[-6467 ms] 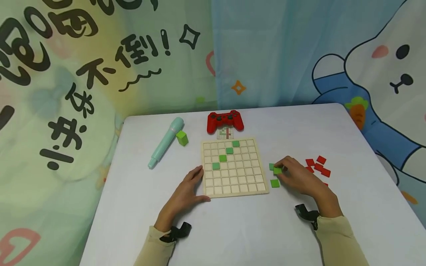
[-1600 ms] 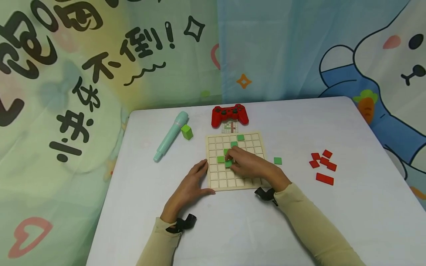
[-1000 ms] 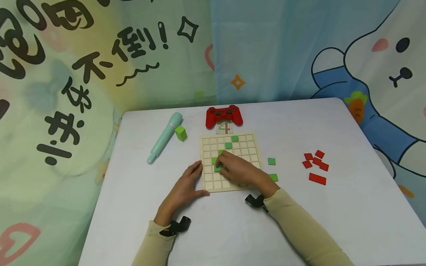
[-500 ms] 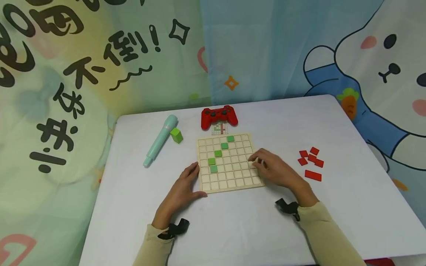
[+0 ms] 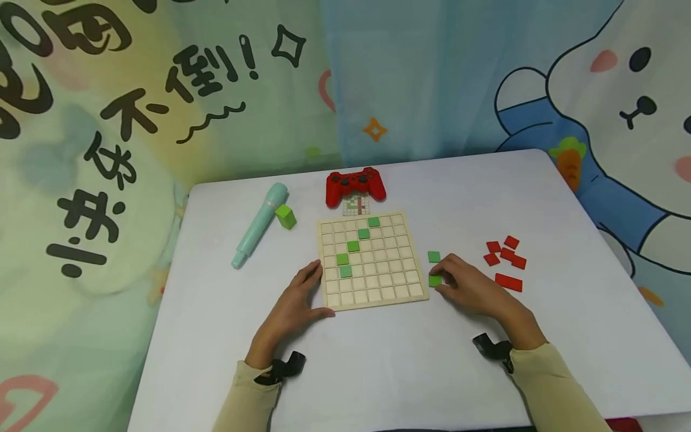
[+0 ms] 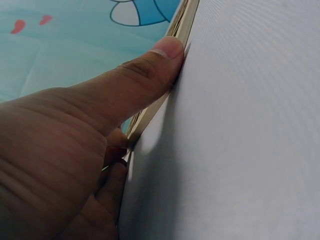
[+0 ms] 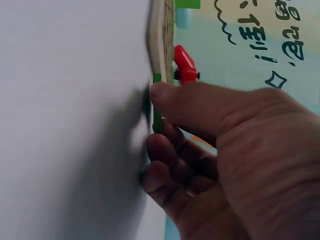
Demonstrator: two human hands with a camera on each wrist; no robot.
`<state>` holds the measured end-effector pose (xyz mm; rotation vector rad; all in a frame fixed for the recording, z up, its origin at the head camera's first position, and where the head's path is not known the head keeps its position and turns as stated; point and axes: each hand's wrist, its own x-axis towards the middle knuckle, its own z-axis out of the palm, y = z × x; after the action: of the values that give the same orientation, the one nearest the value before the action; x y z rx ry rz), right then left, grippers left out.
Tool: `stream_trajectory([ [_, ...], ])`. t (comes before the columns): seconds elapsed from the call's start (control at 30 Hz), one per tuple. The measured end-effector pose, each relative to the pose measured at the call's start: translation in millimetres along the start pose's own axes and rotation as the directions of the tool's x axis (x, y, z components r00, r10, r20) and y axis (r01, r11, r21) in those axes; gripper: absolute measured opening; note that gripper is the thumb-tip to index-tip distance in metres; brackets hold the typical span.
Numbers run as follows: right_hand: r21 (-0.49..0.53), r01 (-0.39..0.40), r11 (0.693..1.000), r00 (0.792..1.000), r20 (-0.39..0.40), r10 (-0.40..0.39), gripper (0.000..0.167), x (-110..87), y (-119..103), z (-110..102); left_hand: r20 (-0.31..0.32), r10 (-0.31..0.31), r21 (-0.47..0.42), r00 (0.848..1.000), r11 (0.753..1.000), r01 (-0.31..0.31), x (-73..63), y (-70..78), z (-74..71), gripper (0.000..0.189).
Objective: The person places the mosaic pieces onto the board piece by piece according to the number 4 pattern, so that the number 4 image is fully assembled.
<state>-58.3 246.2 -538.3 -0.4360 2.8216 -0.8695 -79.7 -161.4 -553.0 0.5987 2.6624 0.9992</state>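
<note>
Having left the wooden board (image 5: 369,259), where a fifth green square now sits, the right hand (image 5: 468,288) has moved to the table (image 5: 388,366) beside it and pinches a green tile (image 5: 435,280) between thumb and fingertips. The left hand (image 5: 296,303) stays flat, fingers straight, against the board's near left corner.

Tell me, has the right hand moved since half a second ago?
Yes. The right hand has left the wooden grid board and moved right, off its edge, onto a green tile on the table.
</note>
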Motion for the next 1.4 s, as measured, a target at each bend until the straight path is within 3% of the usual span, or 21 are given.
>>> stream_trajectory([
  [0.1,0.011,0.016,1.0,1.0,-0.024,-0.015,0.032,5.7,-11.4,-3.2,0.025,0.0,-0.006,1.0,1.0,0.0,1.1,0.5,6.1,0.11],
  [0.2,0.056,0.075,0.996,0.997,-0.022,-0.074,0.032,24.0,-32.5,-2.4,0.024,0.013,-0.009,1.0,1.0,-0.012,2.5,1.7,10.3,0.11],
  [0.33,0.097,0.166,0.981,0.983,0.07,-0.173,0.031,55.8,-61.8,7.2,0.02,0.029,-0.009,0.999,1.0,-0.029,6.4,3.9,12.8,0.11],
  [0.5,0.049,0.233,0.971,0.962,0.136,-0.238,0.024,82.0,-73.4,24.1,0.033,0.039,-0.012,0.999,0.999,-0.039,12.3,5.8,15.9,0.11],
  [0.77,0.038,0.285,0.958,0.945,0.155,-0.288,0.014,95.8,-81.9,34.1,0.036,0.048,0.017,0.998,0.999,-0.048,14.1,5.0,15.6,0.11],
  [1.0,0.019,0.314,0.949,0.937,0.156,-0.313,0.016,99.0,-91.5,37.7,0.042,0.049,0.005,0.998,0.999,-0.05,12.9,5.0,11.9,0.11],
  [1.17,0.035,0.3,0.953,0.946,0.12,-0.302,0.018,97.4,-88.5,33.4,0.023,0.039,0.001,0.999,0.999,-0.039,10.0,3.0,7.3,0.11],
  [1.23,0.056,0.263,0.963,0.961,0.07,-0.267,0.019,92.9,-77.8,25.4,0.004,0.036,-0.001,0.999,0.999,-0.036,7.4,1.1,5.1,0.109],
  [1.33,0.073,0.144,0.987,0.989,-0.032,-0.142,0.021,80.1,-50.0,8.9,-0.003,0.011,-0.002,1.0,1.0,-0.011,3.1,-1.8,1.4,0.109],
  [1.4,0.081,0.014,0.997,0.997,-0.08,-0.008,0.025,66.9,-28.1,-3.1,-0.002,0.004,-0.007,1.0,1.0,-0.004,1.9,-2.4,0.5,0.11],
])
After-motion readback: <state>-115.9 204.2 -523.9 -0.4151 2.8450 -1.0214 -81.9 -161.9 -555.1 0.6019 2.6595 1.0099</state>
